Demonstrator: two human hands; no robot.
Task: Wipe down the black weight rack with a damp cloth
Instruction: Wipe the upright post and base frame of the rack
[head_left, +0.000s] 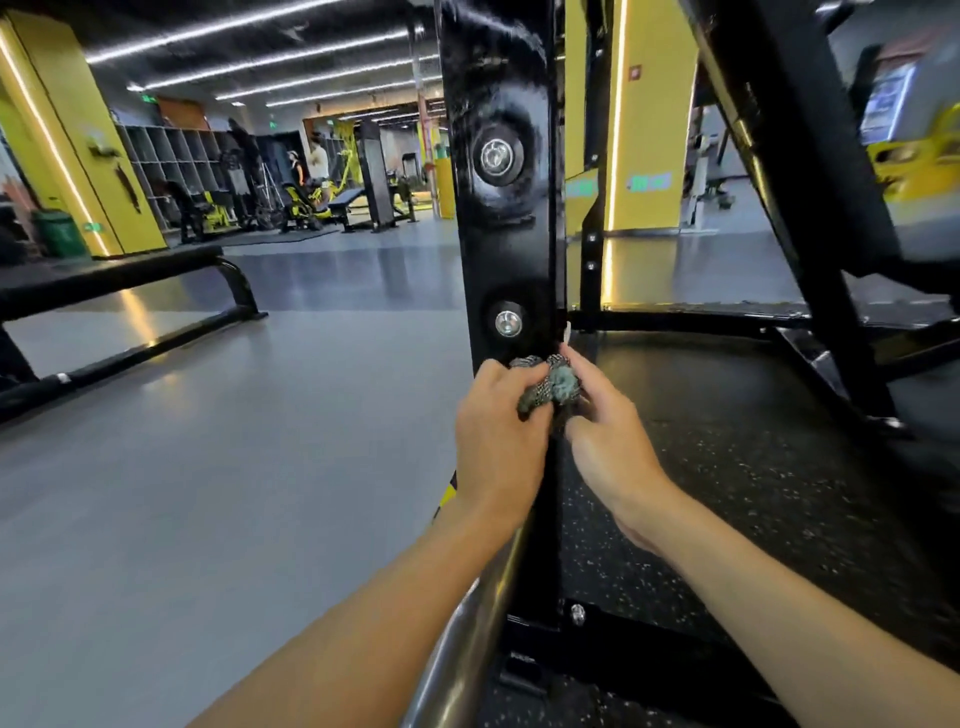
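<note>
Cloth (548, 387): bunched between left hand (498, 441) and right hand (608, 436); only a grey-green wad shows, the rest is covered by fingers (493, 371).
Rack upright (501, 249): top cut by upper edge; the stretch behind both hands is hidden.
Steel bar (467, 639): near end cut by lower edge.
Bench (104, 275), left: cut by left edge.
Yellow machine (919, 161), far right: blurred.
People (306, 166), far left: too small to tell.

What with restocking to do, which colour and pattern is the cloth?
Grey-green with a fine checked weave; the cloth shows best in the head view.
</note>
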